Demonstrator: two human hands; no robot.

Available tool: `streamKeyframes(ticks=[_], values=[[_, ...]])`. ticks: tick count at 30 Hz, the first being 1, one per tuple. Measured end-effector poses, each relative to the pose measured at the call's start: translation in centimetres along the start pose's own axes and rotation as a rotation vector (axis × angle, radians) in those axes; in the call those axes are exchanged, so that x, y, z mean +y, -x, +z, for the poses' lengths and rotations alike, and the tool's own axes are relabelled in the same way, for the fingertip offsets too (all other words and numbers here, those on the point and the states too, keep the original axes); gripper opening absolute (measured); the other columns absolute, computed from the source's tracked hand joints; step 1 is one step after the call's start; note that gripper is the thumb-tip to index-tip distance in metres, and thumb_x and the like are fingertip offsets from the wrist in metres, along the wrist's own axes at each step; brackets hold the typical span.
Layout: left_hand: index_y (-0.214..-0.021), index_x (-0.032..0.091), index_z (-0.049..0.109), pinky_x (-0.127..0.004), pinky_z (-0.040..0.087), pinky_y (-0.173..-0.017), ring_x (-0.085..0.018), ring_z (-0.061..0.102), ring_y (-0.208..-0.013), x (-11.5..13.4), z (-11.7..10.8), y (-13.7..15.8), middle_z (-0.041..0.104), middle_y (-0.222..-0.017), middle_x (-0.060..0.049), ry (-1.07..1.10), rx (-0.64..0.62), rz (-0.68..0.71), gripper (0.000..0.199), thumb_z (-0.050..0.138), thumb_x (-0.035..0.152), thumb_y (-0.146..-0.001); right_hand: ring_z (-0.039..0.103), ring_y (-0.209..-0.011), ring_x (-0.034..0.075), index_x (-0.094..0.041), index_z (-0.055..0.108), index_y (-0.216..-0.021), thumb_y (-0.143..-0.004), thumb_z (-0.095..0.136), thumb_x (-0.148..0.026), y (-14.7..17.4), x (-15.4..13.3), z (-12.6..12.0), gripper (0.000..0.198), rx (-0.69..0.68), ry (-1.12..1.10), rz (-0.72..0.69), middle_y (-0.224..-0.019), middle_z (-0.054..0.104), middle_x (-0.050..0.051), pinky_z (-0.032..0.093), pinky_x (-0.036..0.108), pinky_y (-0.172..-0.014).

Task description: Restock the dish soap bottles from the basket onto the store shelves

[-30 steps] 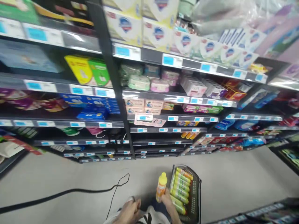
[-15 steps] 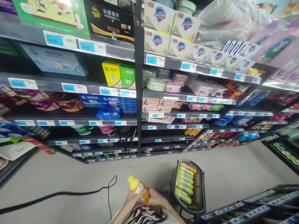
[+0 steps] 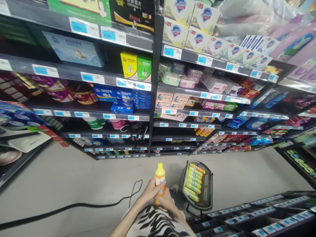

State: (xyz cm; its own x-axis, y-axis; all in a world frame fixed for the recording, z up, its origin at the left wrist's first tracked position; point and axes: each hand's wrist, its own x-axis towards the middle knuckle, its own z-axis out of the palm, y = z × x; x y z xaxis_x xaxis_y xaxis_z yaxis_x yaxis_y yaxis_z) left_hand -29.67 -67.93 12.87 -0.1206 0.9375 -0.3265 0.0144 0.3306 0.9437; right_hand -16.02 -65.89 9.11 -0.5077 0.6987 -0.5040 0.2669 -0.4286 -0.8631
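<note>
An orange bottle (image 3: 160, 176) with a yellow cap and a white label stands nearly upright in front of my body. My left hand (image 3: 151, 191) is closed around its left side, the thumb lying across the front. Lower down, my right hand (image 3: 166, 198) wraps the bottle's bottom part, and some of its fingers are hidden. To the right of my hands, a dark shopping basket (image 3: 209, 189) stands low near the floor. Several yellow-green bottles (image 3: 194, 184) lie in a row inside it, with an orange one at the far end.
Shelves ahead carry soap boxes (image 3: 175, 33), blue boxes (image 3: 123, 98) and price tags. A black cable (image 3: 81, 204) runs over the grey floor (image 3: 98, 184) on the left. More shelving (image 3: 259, 214) stands at the lower right, and a shelf unit (image 3: 27, 158) at the left.
The bottle has swung from leaning left to nearly upright, and both hands have moved right and slightly up with it. The whole view has shifted a little.
</note>
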Motion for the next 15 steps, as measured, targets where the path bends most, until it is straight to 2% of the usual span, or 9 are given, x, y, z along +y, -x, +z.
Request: streamKeyframes(ticks=[3, 5, 8, 11, 13, 15], values=[[-0.125, 0.017, 0.064, -0.036, 0.052, -0.097, -0.026, 0.068, -0.1, 0.1, 0.8, 1.3, 0.076, -0.104, -0.009, 0.028, -0.088, 0.034, 0.058, 0.059, 0.063, -0.089, 0.057, -0.053, 0.019, -0.019, 0.06, -0.073, -0.062, 0.075, -0.055, 1.9, 0.2, -0.5, 0.041, 0.023, -0.05, 0.014, -0.058, 0.056, 0.0, 0.049, 0.035, -0.057], [-0.13, 0.018, 0.063, -0.039, 0.048, -0.108, -0.028, 0.066, -0.113, -0.4, 1.5, 2.0, 0.075, -0.117, -0.011, 0.056, -0.137, 0.042, 0.062, 0.053, 0.066, -0.092, 0.055, -0.049, 0.018, -0.018, 0.06, -0.075, -0.064, 0.074, -0.061, 2.9, 0.1, -0.7, 0.047, 0.039, -0.11, -0.004, -0.054, 0.054, 0.0, 0.048, 0.032, -0.052], [-0.129, 0.017, 0.067, -0.044, 0.039, -0.119, -0.031, 0.059, -0.131, -1.4, 2.0, 2.5, 0.068, -0.136, -0.013, 0.163, -0.164, -0.043, 0.072, 0.051, 0.075, -0.089, 0.056, -0.049, 0.017, -0.018, 0.061, -0.076, -0.062, 0.077, -0.062, 3.4, -0.7, -1.3, 0.049, 0.008, -0.185, -0.045, -0.054, 0.055, 0.001, 0.046, 0.029, -0.05], [-0.128, 0.017, 0.069, -0.047, 0.038, -0.12, -0.033, 0.057, -0.136, -1.6, 2.0, 2.6, 0.064, -0.142, -0.015, 0.285, -0.244, -0.069, 0.076, 0.061, 0.077, -0.082, 0.058, -0.049, 0.018, -0.016, 0.063, -0.088, -0.061, 0.081, -0.059, 3.5, -1.7, -2.3, 0.054, -0.163, -0.236, -0.043, -0.058, 0.06, 0.002, 0.047, 0.029, -0.049], [-0.134, 0.019, 0.065, -0.048, 0.039, -0.12, -0.034, 0.055, -0.138, -1.3, 1.8, 2.8, 0.062, -0.145, -0.015, 0.368, -0.293, -0.002, 0.074, 0.072, 0.068, -0.079, 0.059, -0.048, 0.017, -0.013, 0.064, -0.099, -0.062, 0.082, -0.058, 3.6, -1.9, -3.1, 0.06, -0.296, -0.27, -0.019, -0.06, 0.061, 0.001, 0.048, 0.029, -0.05], [-0.138, 0.02, 0.062, -0.049, 0.041, -0.118, -0.035, 0.056, -0.136, -1.1, 1.8, 3.0, 0.063, -0.144, -0.015, 0.455, -0.277, 0.026, 0.076, 0.079, 0.059, -0.075, 0.06, -0.049, 0.017, -0.013, 0.063, -0.104, -0.065, 0.082, -0.057, 3.8, -1.6, -3.6, 0.063, -0.394, -0.289, 0.015, -0.062, 0.063, 0.001, 0.05, 0.028, -0.051]])
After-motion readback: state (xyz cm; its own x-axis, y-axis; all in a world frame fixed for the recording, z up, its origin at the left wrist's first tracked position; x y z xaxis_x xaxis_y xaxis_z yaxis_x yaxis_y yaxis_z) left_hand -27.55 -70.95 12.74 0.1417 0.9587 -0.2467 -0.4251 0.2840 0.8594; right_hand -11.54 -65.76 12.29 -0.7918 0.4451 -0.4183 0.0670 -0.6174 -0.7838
